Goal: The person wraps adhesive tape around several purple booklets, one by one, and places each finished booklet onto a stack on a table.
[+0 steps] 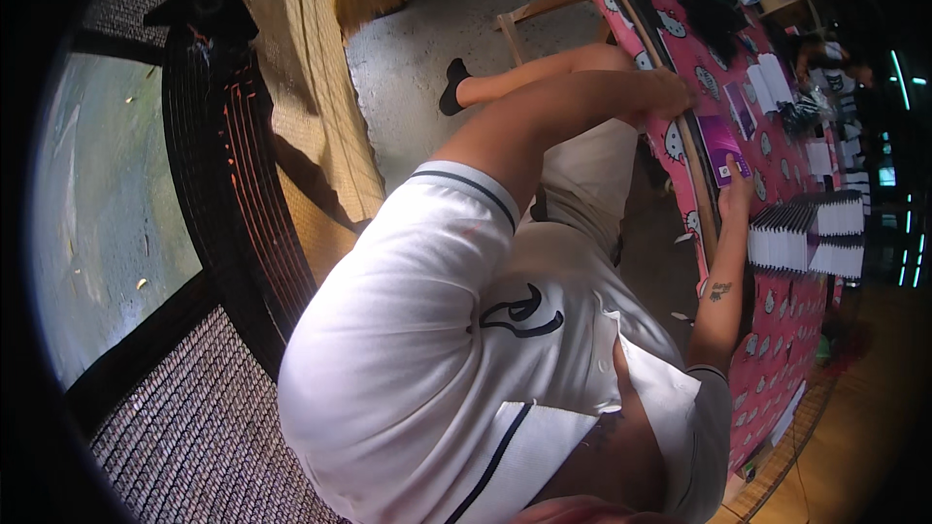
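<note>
Pink cartoon-print cloth-covered table point(777, 369) over there; white-edged paper stacks point(780, 250) could topple if right forearm point(723, 277) bumps them. Left hand point(670, 94): grip hidden, can't tell. Right hand point(738, 184) pinches flat glossy purple booklet point(715, 141) at table edge; loose pinch might drop it.

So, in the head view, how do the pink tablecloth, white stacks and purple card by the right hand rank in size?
1. Pink tablecloth
2. White stacks, taken together
3. Purple card, partly covered by the right hand
</note>
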Tool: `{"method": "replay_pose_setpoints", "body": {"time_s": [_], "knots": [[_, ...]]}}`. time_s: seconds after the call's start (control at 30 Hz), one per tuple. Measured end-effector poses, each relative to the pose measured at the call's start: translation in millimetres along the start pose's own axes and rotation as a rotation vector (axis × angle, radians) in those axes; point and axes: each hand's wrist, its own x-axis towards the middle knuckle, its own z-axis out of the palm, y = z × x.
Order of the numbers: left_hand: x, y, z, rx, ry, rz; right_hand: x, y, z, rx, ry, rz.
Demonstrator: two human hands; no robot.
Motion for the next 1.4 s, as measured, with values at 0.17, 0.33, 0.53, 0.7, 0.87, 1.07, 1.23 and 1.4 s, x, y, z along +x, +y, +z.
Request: {"method": "replay_pose_setpoints", "body": {"time_s": [0.17, 0.33, 0.53, 0.7, 0.87, 1.07, 1.23, 1.4], "knots": [[-6.7, -3.0, -5.6, 0.048, 0.106, 0.041, -3.0, -4.3, 5.7, 0.040, -0.015, -0.012], [-16.0, 2.5, -14.4, 0.010, 0.183, 0.071, -11.4, -4.8, 16.6, 0.023, 0.061, -0.095], [-17.4, -26.3, -41.7, -0.205, 0.200, 0.047, -23.6, -4.3, 16.5, 0.009, 0.113, -0.112], [-11.1, -90.9, -61.9, -0.229, 0.368, -0.090, -28.3, -15.6, 30.7, -0.124, 0.178, -0.119], [-3.6, -114.0, -40.3, -0.124, 0.402, -0.008, -34.3, -20.2, 44.1, -0.317, 0.253, -0.095], [59.8, -117.8, -39.9, -0.223, 0.393, 0.288, -10.6, -28.5, 59.8, -0.309, 0.307, 0.017], [74.9, -107.2, -37.0, -0.165, 0.165, 0.242, -3.4, -43.1, 74.4, -0.437, 0.477, 0.167], [79.1, -110.0, -46.5, -0.221, 0.087, 0.274, -0.6, -48.1, 82.0, -0.448, 0.572, 0.158]]}}
